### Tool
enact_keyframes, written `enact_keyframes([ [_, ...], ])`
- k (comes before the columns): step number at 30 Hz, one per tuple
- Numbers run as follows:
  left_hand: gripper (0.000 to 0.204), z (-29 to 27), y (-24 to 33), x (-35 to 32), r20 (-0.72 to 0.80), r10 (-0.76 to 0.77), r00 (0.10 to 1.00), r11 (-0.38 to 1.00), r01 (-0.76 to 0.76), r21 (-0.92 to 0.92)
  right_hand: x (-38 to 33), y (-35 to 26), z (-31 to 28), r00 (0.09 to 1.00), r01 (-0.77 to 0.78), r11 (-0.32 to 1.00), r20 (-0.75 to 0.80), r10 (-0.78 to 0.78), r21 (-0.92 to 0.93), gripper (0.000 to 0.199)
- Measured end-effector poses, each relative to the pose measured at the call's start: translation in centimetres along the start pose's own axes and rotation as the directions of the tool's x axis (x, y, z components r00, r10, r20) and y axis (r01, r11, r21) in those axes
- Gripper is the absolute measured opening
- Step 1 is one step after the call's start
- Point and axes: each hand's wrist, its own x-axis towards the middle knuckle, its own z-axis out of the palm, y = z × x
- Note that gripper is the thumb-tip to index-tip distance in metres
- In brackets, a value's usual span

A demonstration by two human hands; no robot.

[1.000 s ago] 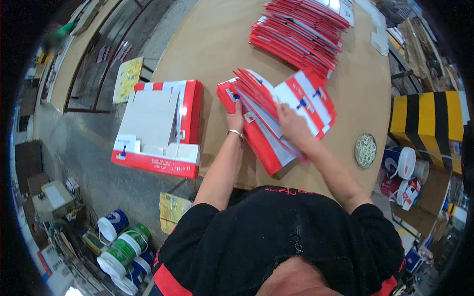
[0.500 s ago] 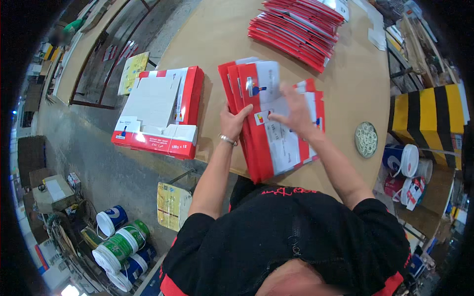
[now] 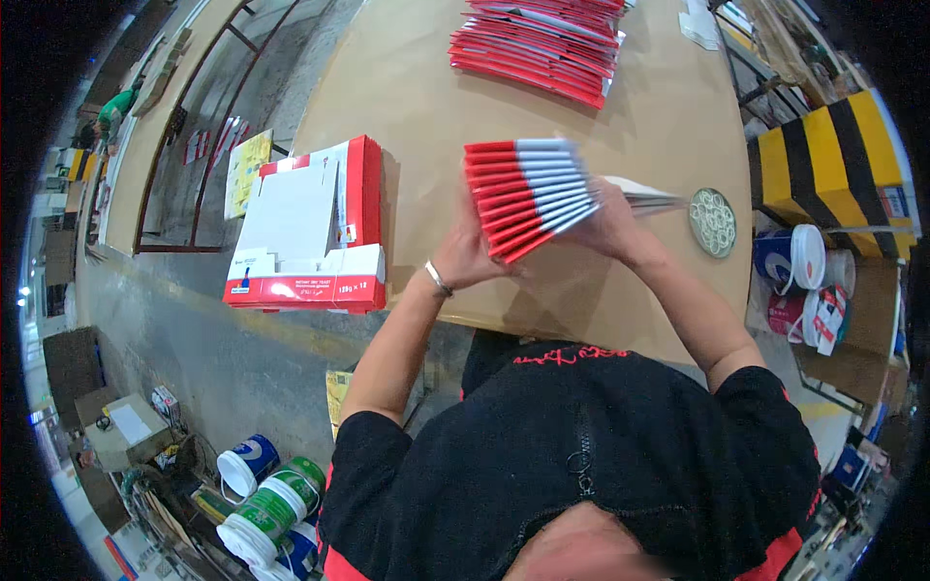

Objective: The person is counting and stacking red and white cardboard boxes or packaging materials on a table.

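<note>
Between my two hands stands a bundle of folded red-and-white cartons (image 3: 528,194), its folded edges turned up toward me in a striped row. My left hand (image 3: 470,247) is closed round the red end, its fingers partly hidden behind the bundle. Gripping the white end is my right hand (image 3: 610,223), somewhat blurred. White carton flaps stick out past my right hand. To the left, on the table's edge, lies a pile of flat red-and-white cartons (image 3: 291,208). A tall, fanned stack of folded red cartons (image 3: 533,53) rests at the far side.
A round dish of pale rings (image 3: 713,223) sits at the right of the tan table (image 3: 407,116). Beyond the right edge are a yellow-and-black striped block (image 3: 823,160) and several buckets (image 3: 806,257). More buckets (image 3: 281,499) stand on the floor at lower left. Another person (image 3: 118,111) works far left.
The cartons, earlier lying fanned with printed faces up, are now gathered into one bundle with edges up. My right hand has come down onto its white end.
</note>
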Motion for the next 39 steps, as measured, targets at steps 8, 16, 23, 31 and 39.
enact_keyframes([
  [8, 0.119, -0.8, -2.0, 2.9, -0.134, -0.156, 0.979, 0.959, 0.118, -0.259, 2.0, -0.6, 0.7, 0.993, -0.033, 0.999, -0.112, 0.028, -0.044, 0.058],
  [16, 0.086, -0.7, -2.2, 4.5, -0.341, 0.057, 0.938, 0.975, -0.126, -0.185, 0.4, -7.5, -3.5, 0.824, 0.069, 0.995, -0.558, -0.099, -0.073, 0.068],
  [23, 0.075, -0.8, -1.4, 5.1, -0.410, 0.078, 0.909, 0.960, -0.180, -0.216, -0.4, -8.8, -1.4, 0.884, 0.098, 0.889, -0.372, -0.285, -0.448, 0.063],
  [31, 0.070, -1.0, -1.5, 5.6, -0.420, 0.112, 0.901, 0.967, -0.195, -0.161, 0.3, -10.4, -1.3, 0.879, 0.057, 0.906, -0.408, -0.245, -0.420, 0.041],
  [39, 0.060, -1.0, -1.7, 6.2, -0.444, 0.022, 0.896, 0.956, -0.148, -0.252, 1.2, -10.6, -1.5, 0.889, 0.042, 0.897, -0.392, -0.235, -0.441, 0.041],
])
